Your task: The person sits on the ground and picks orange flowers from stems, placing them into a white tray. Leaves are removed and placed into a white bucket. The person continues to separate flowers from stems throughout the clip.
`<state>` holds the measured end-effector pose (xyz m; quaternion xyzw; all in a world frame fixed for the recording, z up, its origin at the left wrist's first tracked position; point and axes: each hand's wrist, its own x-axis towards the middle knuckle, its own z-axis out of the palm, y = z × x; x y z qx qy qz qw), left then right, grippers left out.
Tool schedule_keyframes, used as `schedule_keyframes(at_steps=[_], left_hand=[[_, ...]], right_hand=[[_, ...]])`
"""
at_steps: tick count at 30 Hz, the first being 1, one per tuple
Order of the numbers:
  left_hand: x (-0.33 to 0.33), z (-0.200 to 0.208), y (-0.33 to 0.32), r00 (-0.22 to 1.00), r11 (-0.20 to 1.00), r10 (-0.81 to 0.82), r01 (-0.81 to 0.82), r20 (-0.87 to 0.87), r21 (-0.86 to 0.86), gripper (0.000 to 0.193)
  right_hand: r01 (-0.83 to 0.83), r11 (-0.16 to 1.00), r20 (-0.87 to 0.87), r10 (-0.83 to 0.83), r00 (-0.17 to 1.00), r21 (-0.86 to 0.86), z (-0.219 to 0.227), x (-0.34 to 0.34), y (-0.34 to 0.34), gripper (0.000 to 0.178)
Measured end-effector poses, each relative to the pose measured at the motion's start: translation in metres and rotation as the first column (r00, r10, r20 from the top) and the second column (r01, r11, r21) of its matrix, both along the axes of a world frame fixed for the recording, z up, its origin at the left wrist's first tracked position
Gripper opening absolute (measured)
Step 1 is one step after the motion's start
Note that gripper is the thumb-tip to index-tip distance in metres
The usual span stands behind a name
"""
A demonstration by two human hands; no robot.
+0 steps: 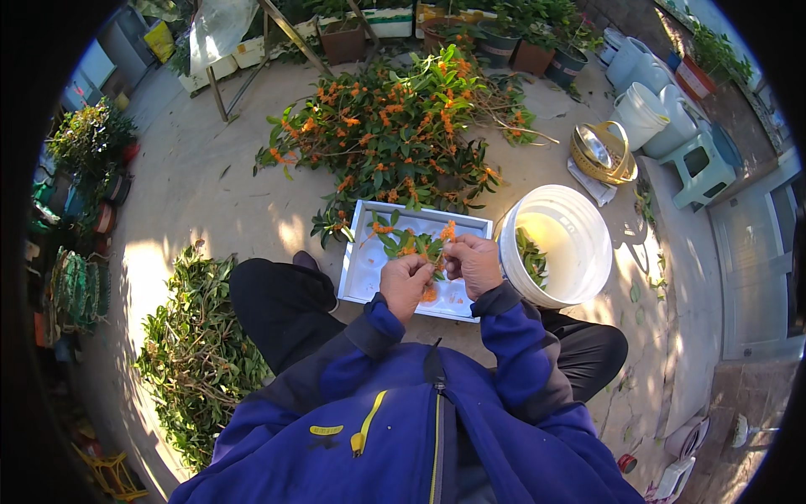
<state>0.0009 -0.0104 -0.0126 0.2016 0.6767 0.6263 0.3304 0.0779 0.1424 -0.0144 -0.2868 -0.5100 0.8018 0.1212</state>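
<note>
A leafy sprig with small orange blossoms is held over a shallow white tray in front of me. My left hand is closed around its lower part, the fingertips pressed together. Close by, my right hand pinches at the sprig's right side, where an orange cluster shows above the fingers. The two hands nearly meet. A few orange bits lie on the tray's bottom. Beyond the tray spreads a big heap of cut branches full of green leaves and orange flowers, some hanging over the far rim.
Right of the tray stands a white bucket with green leaves inside. Farther right are a yellow basket holding a metal bowl, and a pale green stool. Leafy branches lie at my left. Potted plants line the back.
</note>
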Motion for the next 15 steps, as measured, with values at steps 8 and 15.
schedule_keyframes(at_steps=[8, 15], left_hand=[[0.000, 0.004, 0.002, 0.949, 0.998, 0.049, -0.058, -0.311, -0.020, 0.014], [0.002, 0.006, -0.001, 0.969, 0.999, -0.031, 0.035, -0.245, 0.012, 0.015]], right_hand=[[-0.043, 0.748, 0.105, -0.036, 0.994, 0.662, -0.037, 0.002, 0.006, 0.019], [0.049, 0.998, -0.058, -0.051, 0.997, -0.047, 0.006, 0.002, 0.009, 0.022]])
